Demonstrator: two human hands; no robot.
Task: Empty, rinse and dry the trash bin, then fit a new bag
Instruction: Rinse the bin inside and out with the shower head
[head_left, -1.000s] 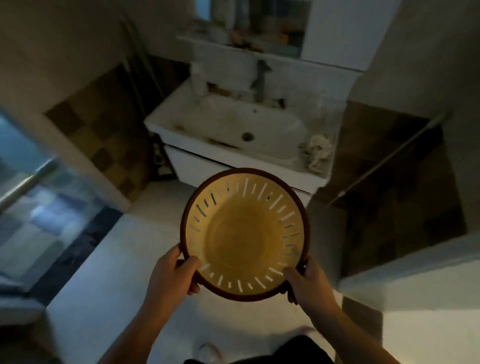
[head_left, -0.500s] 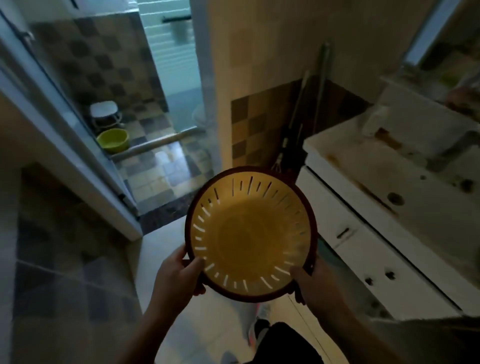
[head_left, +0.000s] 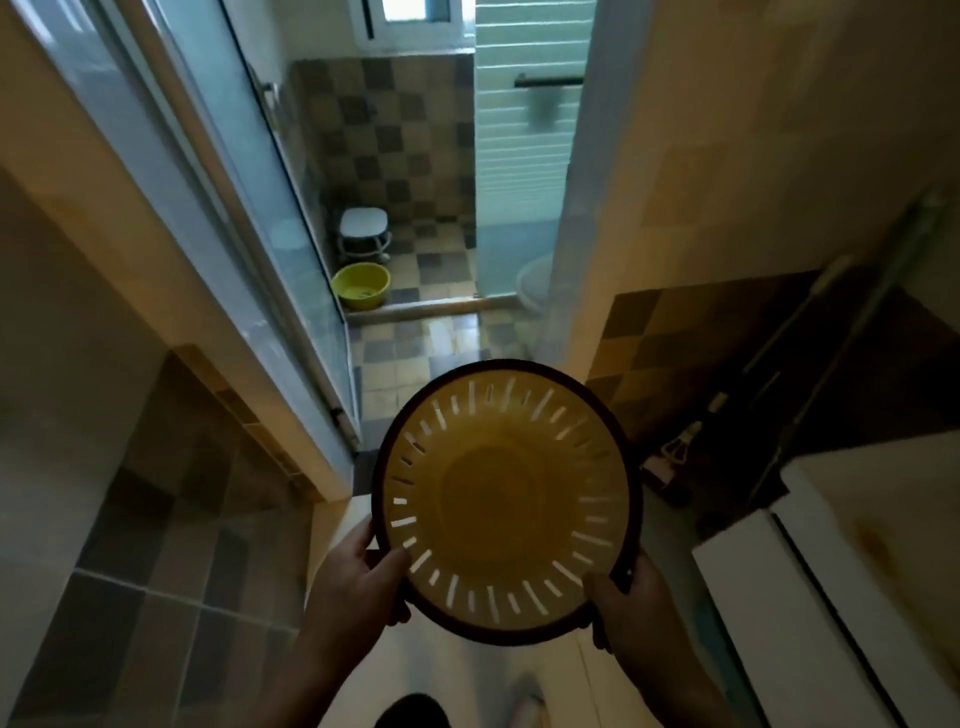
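Two hands hold a round yellow trash bin up in the air, and we look straight down into it. It has a dark rim and thin slits in its wall. The left hand grips the rim at the bottom left, thumb curled over the edge. The right hand grips the rim at the bottom right, fingers curled round it. Far ahead, past a glass door, a small yellow basin sits on the tiled floor beside a white stool. A white cabinet is on the right.
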